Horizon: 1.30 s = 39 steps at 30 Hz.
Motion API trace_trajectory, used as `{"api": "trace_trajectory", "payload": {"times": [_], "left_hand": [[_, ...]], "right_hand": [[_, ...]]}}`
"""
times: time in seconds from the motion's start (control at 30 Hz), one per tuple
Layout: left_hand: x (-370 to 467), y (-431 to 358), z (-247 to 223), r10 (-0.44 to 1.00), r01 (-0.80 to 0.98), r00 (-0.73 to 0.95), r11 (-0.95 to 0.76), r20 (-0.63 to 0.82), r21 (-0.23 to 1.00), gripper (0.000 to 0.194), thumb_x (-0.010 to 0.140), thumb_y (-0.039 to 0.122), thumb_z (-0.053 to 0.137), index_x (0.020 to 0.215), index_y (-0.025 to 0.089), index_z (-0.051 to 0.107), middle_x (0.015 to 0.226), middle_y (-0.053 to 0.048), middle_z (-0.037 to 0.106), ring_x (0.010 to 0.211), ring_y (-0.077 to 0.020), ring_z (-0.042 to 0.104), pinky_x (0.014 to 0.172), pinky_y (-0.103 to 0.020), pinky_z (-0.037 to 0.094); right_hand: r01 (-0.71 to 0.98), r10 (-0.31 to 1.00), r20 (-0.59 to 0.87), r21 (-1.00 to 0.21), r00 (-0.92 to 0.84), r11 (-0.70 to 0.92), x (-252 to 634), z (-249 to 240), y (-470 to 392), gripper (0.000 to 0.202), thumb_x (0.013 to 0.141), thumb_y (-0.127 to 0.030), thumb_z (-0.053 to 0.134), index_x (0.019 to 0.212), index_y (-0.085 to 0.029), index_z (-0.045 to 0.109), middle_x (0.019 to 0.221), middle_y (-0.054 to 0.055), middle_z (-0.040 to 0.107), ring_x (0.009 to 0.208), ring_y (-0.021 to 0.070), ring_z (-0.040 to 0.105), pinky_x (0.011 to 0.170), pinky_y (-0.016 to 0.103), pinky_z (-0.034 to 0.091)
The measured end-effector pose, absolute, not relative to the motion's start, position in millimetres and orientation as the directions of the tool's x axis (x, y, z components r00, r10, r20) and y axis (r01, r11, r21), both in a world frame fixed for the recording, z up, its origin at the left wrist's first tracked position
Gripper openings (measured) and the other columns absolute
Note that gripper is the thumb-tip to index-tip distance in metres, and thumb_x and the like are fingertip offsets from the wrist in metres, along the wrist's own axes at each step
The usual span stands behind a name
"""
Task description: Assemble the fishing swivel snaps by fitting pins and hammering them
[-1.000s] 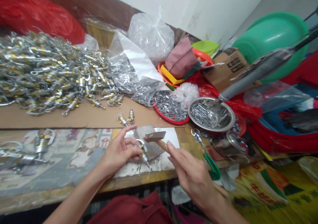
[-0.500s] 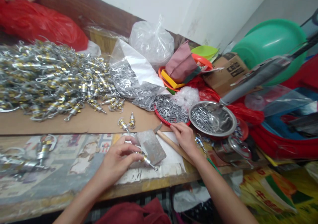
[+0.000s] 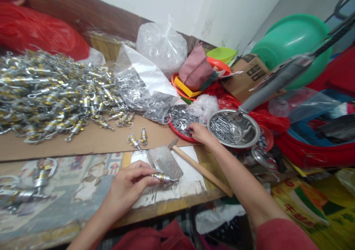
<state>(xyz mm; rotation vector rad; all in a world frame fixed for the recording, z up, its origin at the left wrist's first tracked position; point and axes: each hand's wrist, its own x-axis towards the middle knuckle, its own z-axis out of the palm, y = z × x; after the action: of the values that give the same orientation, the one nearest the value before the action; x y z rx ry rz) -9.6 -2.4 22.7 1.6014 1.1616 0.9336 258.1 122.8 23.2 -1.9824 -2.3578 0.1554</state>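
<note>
My left hand (image 3: pixel 133 183) pinches a silver metal fitting with a yellow band (image 3: pixel 163 177) between thumb and fingers. The fitting lies along the near edge of a grey metal block (image 3: pixel 164 162) on white paper; whether they touch I cannot tell. My right hand (image 3: pixel 202 133) reaches into a red tray (image 3: pixel 181 134) of small grey metal pieces (image 3: pixel 180 117). Its fingers are closed and bent down among the pieces, so what they hold is hidden. A hammer (image 3: pixel 202 167) with a wooden handle rests right of the block. Two similar fittings (image 3: pixel 134 142) lie behind the block.
A big heap of fittings (image 3: pixel 55 94) covers the back left. Several more fittings (image 3: pixel 30 191) lie at the front left. Right of the tray stands a steel bowl (image 3: pixel 251 141) of pins, with a grey tubular tool (image 3: pixel 266 87) slanting above it. A clear bag of metal parts (image 3: pixel 138 91) lies behind.
My right hand has moved from beside the hammer up into the red tray, and its fingers have curled down. My left hand still holds the fitting, now turned more level. The view has shifted slightly.
</note>
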Motion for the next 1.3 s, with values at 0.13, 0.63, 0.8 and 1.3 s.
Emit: {"api": "trace_trajectory", "payload": {"times": [0.13, 0.63, 0.8, 1.3], "left_hand": [[-10, -3, 21, 0.953, 0.272, 0.294, -0.159, 0.075, 0.949, 0.013, 0.067, 0.019, 0.063, 0.073, 0.023, 0.073, 0.072, -0.003, 0.068, 0.070, -0.0174, 0.062, 0.065, -0.025, 0.047], [-2, -16, 28, 0.909, 0.410, 0.190, -0.418, 0.372, 0.811, 0.028, 0.068, 0.020, 0.062, 0.096, 0.019, 0.065, 0.065, -0.002, 0.065, 0.058, -0.0147, 0.059, 0.058, -0.023, 0.047], [-2, -17, 29, 0.873, 0.421, 0.224, -0.487, 0.433, 0.765, 0.024, 0.072, 0.015, 0.056, 0.092, 0.020, 0.067, 0.070, -0.004, 0.068, 0.063, -0.0157, 0.063, 0.061, -0.022, 0.048], [-15, -18, 42, 0.987, 0.147, 0.140, -0.097, 0.077, 0.984, 0.006, 0.063, 0.019, 0.068, 0.065, 0.023, 0.073, 0.069, 0.000, 0.071, 0.067, -0.0156, 0.063, 0.064, -0.023, 0.049]], "right_hand": [[0.967, 0.981, 0.140, -0.200, -0.131, 0.158, 251, 33, 103, 0.022, 0.086, -0.014, 0.044, 0.095, -0.009, 0.062, 0.093, 0.012, 0.063, 0.089, 0.0174, 0.057, 0.081, 0.028, 0.041], [0.726, 0.716, 0.148, 0.029, -0.683, 0.687, 164, 79, -10, 0.011, 0.076, -0.012, 0.049, 0.072, -0.015, 0.058, 0.069, 0.004, 0.059, 0.065, 0.0163, 0.054, 0.066, 0.029, 0.042], [0.648, 0.648, 0.064, 0.174, -0.759, 0.741, 152, 94, -17, 0.014, 0.078, -0.006, 0.044, 0.076, -0.013, 0.056, 0.069, 0.006, 0.057, 0.064, 0.0194, 0.053, 0.067, 0.034, 0.044], [0.544, 0.594, 0.617, -0.299, -0.517, 0.784, 173, 44, -30, 0.018, 0.081, -0.008, 0.049, 0.096, -0.016, 0.054, 0.092, 0.008, 0.063, 0.085, 0.0151, 0.059, 0.070, 0.026, 0.051]]}}
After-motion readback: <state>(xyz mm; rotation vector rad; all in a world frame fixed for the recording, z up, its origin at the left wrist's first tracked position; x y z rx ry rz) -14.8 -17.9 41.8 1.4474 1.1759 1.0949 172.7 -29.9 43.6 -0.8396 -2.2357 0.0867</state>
